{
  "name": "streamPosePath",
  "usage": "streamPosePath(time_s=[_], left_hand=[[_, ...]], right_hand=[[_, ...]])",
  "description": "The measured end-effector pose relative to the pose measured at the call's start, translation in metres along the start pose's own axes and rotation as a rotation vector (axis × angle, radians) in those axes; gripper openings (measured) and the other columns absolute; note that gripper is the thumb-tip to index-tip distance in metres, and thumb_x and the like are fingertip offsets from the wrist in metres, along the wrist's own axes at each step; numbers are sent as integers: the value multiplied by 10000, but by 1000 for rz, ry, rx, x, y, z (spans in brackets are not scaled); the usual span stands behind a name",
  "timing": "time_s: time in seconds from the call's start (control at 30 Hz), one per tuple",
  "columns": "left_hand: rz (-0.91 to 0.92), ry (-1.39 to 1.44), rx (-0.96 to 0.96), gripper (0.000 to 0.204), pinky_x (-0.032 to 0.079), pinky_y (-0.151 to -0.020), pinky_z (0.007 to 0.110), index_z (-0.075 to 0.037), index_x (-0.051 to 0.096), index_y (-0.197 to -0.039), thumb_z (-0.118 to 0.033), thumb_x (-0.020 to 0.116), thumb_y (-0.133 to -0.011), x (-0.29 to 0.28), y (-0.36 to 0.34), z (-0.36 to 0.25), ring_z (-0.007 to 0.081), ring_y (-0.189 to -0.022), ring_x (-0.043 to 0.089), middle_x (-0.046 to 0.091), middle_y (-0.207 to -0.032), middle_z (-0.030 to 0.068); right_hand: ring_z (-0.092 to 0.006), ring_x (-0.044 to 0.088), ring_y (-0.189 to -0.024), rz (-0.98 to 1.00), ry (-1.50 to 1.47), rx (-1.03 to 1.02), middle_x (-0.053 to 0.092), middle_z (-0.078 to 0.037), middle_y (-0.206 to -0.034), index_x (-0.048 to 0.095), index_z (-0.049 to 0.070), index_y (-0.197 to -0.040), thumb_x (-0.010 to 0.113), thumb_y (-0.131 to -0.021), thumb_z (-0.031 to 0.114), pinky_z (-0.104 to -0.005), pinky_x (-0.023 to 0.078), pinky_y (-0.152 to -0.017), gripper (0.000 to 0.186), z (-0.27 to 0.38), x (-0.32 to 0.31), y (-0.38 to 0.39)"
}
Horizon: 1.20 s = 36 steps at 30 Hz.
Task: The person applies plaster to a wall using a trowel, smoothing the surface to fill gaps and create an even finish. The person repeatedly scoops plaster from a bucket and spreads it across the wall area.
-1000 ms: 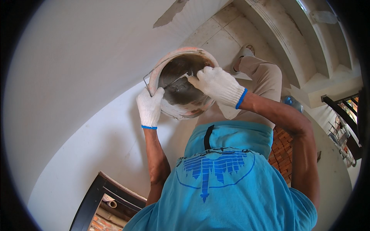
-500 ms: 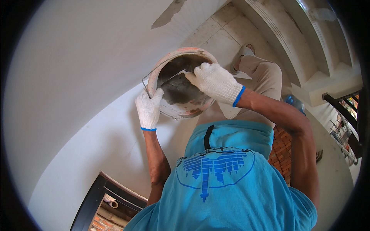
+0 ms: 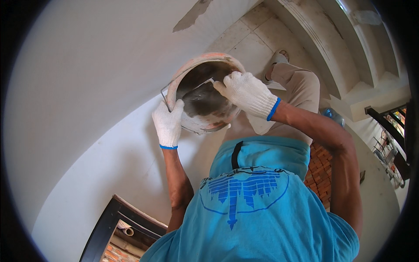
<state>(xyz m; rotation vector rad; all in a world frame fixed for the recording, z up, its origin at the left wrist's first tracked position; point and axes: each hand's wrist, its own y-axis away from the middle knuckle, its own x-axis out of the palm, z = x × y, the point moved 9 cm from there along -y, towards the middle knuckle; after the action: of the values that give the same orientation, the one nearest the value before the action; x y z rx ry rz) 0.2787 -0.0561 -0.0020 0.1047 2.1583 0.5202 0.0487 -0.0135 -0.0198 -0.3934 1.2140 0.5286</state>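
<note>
A round, stained bucket (image 3: pixel 205 56) with a wire handle is tilted toward me, grey wet mix (image 3: pixel 200 102) inside it. My left hand (image 3: pixel 167 122), in a white knitted glove with a blue cuff, is closed on the bucket's left rim by the handle. My right hand (image 3: pixel 245 94), gloved the same way, is curled at the bucket's right over a thin metal tool (image 3: pixel 200 86), likely a trowel, which reaches into the mix. Much of the tool is hidden by the mix and my fingers.
A white curved wall (image 3: pixel 83 65) with a grey patch is at left. Tiled floor (image 3: pixel 231 35) and steps (image 3: pixel 327 48) lie beyond my foot. A blue bottle (image 3: pixel 334 115), black railing (image 3: pixel 379 113) and brick paving (image 3: pixel 318 174) are at right; a dark-framed opening (image 3: pixel 109 218) is at lower left.
My left hand and the bucket have shifted very slightly leftward. The tool and my right hand have moved a little within the bucket's mouth, and both grips are kept.
</note>
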Motion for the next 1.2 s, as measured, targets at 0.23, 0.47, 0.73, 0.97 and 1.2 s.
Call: streamPosePath(time_s=[0.23, 0.47, 0.73, 0.97, 1.2], left_hand=[[-11, -32, 29, 366, 508, -664, 383, 111, 667, -959, -241, 739, -892, -5, 0, -14, 187, -648, 516, 593, -682, 183], [21, -26, 37, 374, 510, -668, 387, 112, 665, -977, -244, 735, -888, 0, -4, -11, 187, -654, 516, 600, -692, 180], [41, 12, 41, 411, 521, -681, 403, 96, 708, -1101, -255, 718, -887, 9, -2, -2, 251, -637, 565, 622, -705, 194], [32, -49, 31, 399, 517, -673, 403, 92, 707, -1086, -258, 713, -894, 7, -3, -6, 267, -623, 569, 600, -691, 206], [43, -62, 43, 347, 516, -669, 411, 90, 689, -1013, -238, 700, -900, 6, -4, -10, 287, -621, 581, 607, -697, 222]], right_hand=[[-272, 704, -848, 55, -98, 35, 625, -118, -893, 676, 90, -1321, 688, -860, 105, -395, 608, -663, 461, -7, 12, 7], [-261, 706, -855, 41, -33, 1, 663, -112, -900, 701, 60, -1259, 676, -875, 133, -390, 578, -680, 391, 3, 4, -4], [-240, 701, -858, 28, 2, -34, 684, -75, -913, 718, 58, -1221, 666, -883, 153, -378, 567, -700, 354, 5, -1, -9], [-253, 704, -867, 128, -16, -42, 674, -80, -904, 709, 65, -1220, 686, -861, 145, -380, 586, -702, 369, 1, 18, 3], [-247, 701, -871, 61, 24, -69, 676, -72, -895, 718, 52, -1174, 678, -857, 146, -368, 576, -698, 333, 3, 8, -2]])
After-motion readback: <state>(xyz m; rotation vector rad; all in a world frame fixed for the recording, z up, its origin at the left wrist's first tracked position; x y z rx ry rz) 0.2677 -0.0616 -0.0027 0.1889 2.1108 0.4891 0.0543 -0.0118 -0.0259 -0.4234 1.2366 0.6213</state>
